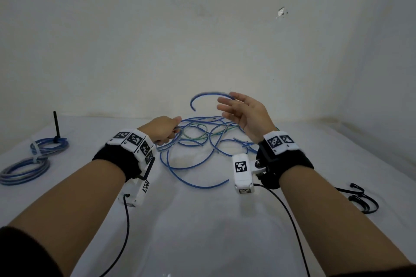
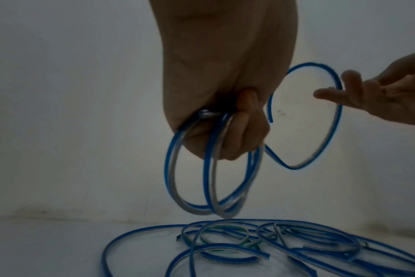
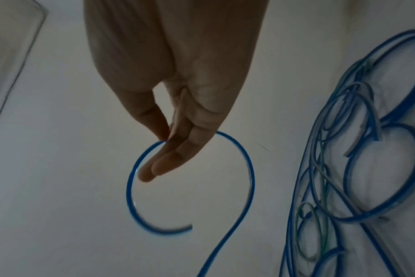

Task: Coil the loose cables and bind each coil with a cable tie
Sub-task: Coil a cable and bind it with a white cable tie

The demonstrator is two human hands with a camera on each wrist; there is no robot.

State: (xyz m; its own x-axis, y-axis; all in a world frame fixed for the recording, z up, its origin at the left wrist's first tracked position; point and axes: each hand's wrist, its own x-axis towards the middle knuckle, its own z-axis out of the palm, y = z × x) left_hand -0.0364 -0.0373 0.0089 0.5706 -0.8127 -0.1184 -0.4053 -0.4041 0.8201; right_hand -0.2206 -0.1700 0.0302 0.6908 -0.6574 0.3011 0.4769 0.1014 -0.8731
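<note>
Cable (image 2: 211, 168), springy blue stuff hanging in loops above the bench (image 1: 202, 220), looks light and keen to uncurl, so I'd hold where loops cross; my left hand (image 1: 165, 129) grips them with curled fingers, my right hand (image 1: 244, 114) spread, fingers (image 3: 163, 165) brushing the free tail.

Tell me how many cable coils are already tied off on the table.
2, both at the table's far left: one tied coil nearer the wall, beside a black upright post, and a second tied coil just in front of it. More may lie out of view.
</note>
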